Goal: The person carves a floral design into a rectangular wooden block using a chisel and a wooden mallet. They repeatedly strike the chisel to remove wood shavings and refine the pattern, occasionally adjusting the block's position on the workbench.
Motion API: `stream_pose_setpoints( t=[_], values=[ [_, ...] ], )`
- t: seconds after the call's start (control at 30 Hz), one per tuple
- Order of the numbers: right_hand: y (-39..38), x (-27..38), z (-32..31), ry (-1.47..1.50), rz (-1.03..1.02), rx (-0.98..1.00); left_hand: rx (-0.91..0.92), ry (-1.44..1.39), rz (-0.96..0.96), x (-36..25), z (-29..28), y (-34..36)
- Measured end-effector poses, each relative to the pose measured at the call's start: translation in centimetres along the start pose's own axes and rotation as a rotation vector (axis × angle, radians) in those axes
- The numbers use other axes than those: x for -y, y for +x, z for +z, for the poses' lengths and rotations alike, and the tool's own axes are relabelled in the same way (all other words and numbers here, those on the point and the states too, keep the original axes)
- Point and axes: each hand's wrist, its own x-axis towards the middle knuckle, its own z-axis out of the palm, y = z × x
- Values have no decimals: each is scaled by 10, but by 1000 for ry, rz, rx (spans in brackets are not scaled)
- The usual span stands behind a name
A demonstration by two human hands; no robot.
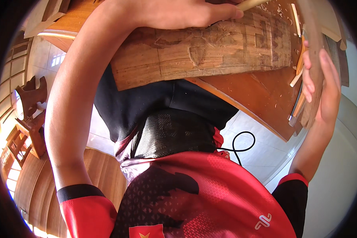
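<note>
My left hand (200, 14) reaches over the top of a weathered wooden board (202, 55) with carved relief and shavings, its thumb against a pale wooden tool handle (250, 4) that it grips; the tool's working end is hidden. At the right, my right hand (319, 83) has its fingers around a long, upright-looking wooden piece (311, 31). Beside that hand, slim tools with pale and orange handles (296, 73) lie along the right part of the orange-brown table (261, 103).
Dark-clothed legs sit under the board's near edge. A looped black cord (246, 133) is over the tiled floor. Carved wooden chairs (31, 131) stand at the left, wooden pieces (43, 16) at the upper left, and a pale surface (337, 166) at the right.
</note>
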Motion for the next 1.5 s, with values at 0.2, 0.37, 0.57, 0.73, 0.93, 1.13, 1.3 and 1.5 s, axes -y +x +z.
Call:
stream_pose_setpoints(
  t=[0.2,0.37,0.57,0.73,0.93,1.13,1.3,1.5],
  values=[
    [3,-3,3,55,-74,-16,-27,-43,26,14,8,1],
    [-5,0,6,25,-10,-44,-21,-19,77,10,6,3],
    [-2,0,5,66,-125,-113,-14,16,51,9,4,4],
    [-5,5,12,48,-100,-152,-18,-28,40,10,4,5],
    [-4,2,9,52,-26,-52,-34,-53,54,10,5,5],
    [-3,8,17,63,-45,-27,-81,-118,63,24,11,5],
    [-2,4,21,242,-111,37,-125,-173,61,6,2,-2],
    [-9,-4,59,340,-254,65,-208,-191,-58,-5,-9,-5]
  ],
)
